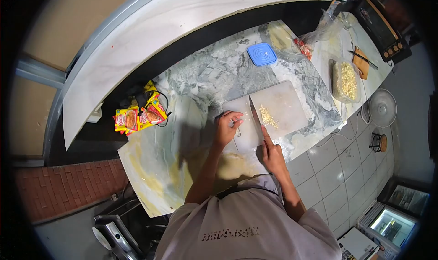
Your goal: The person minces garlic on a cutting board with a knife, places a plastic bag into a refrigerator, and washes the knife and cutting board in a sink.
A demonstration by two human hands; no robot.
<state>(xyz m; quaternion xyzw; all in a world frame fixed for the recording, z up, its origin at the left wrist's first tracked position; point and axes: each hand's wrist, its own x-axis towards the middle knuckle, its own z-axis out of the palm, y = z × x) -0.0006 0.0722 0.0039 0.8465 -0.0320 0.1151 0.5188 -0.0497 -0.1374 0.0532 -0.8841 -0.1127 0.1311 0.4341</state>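
Note:
My right hand (273, 156) is closed round the handle of a kitchen knife (256, 113). Its long blade points away from me over a white cutting board (289, 100). Just right of the blade lies a small heap of pale chopped pieces (268, 117), and a few tiny bits are scattered to its left. Over the board's left edge, my left hand (226, 128) has its fingers loosely bent and apart, with nothing visible in them. It is a short way from the blade, not touching it.
A blue square lid (262, 54) lies behind the board on the marble counter (200, 82). Yellow-red packets (141, 116) sit at left. On the right counter are a tub of pale pieces (346, 82), a wooden board (361, 63) with another knife, and an oven (378, 25).

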